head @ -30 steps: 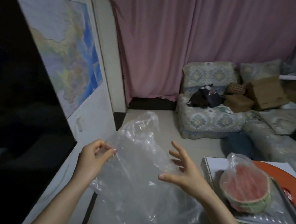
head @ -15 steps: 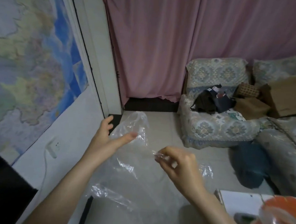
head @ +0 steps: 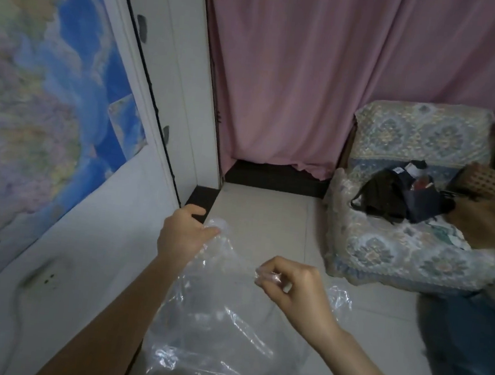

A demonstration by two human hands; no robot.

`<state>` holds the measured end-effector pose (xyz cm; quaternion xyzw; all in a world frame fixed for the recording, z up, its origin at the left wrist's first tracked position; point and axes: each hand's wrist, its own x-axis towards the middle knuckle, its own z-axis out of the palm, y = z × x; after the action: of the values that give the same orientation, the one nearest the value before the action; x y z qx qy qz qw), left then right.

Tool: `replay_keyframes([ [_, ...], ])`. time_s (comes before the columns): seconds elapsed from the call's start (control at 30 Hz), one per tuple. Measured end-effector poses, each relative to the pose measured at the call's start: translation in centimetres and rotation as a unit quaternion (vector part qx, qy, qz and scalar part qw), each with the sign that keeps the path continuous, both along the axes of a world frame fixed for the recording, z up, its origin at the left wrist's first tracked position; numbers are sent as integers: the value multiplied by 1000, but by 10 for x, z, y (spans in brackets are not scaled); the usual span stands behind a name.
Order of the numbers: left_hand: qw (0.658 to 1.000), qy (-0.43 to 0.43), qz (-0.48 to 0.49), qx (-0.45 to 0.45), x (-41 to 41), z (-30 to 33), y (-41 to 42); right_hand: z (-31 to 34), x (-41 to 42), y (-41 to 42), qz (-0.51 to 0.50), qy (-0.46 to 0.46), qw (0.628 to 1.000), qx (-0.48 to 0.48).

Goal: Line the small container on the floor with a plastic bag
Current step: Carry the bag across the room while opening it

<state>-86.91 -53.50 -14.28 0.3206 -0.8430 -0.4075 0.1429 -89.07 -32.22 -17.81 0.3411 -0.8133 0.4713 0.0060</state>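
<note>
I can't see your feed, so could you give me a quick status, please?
Left hand and right hand both pinching the clear plastic bag, held above the floor. Container not in view. Nothing in the way.

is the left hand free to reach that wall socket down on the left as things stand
Probably not freely: the left hand is pinching the edge of the clear plastic bag, which the right hand also grips. Nothing blocks the way to the wall socket, but the bag would drag along.

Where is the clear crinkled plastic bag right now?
In the head view, the clear crinkled plastic bag hangs low at centre over the pale floor tiles, pinched between the left hand and right hand.
</note>
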Motion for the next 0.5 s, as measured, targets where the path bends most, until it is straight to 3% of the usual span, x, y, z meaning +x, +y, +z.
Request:
replay_keyframes([
  [0.23,995,99,-17,24,-92,-10,-62,-2,-128,-57,20,-135,990,-28],
  [0.37,987,142,0,73,-141,-12,-101,2,-201,-80,13,-123,992,4],
  [0.43,983,156,17,93,-155,-15,-116,-5,-235,-80,-80,-68,993,62],
  [0.5,977,177,50,107,-169,-18,-135,-19,-278,-87,-158,-99,960,209],
])
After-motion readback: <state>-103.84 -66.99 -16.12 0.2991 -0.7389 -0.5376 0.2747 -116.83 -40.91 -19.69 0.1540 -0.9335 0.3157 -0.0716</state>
